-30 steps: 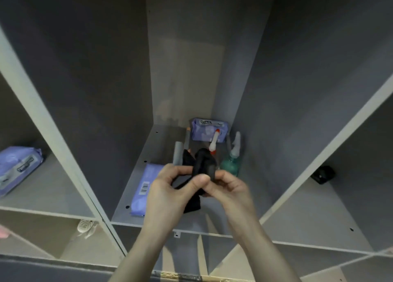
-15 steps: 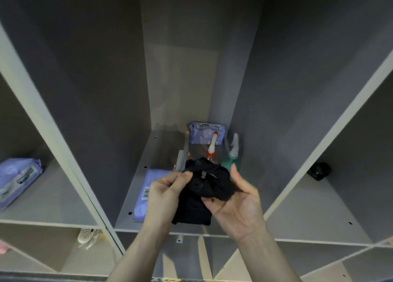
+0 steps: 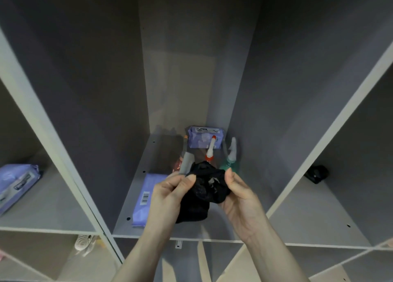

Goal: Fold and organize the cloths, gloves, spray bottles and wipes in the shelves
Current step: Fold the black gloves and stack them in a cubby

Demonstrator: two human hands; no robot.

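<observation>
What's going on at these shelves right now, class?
A person stands at a shelf unit and holds a crumpled black cloth in front of the middle compartment. The left hand pinches its left side and the right hand grips its right side. On the shelf behind it stand spray bottles, one with a green body, beside wipes packs. Another wipes pack lies in the left compartment.

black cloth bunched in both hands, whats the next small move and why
Probably draw the hands apart to spread the cloth flat. The left hand and right hand each pinch an edge, but it hangs crumpled between them over the shelf, so no clean fold can start yet.
</observation>
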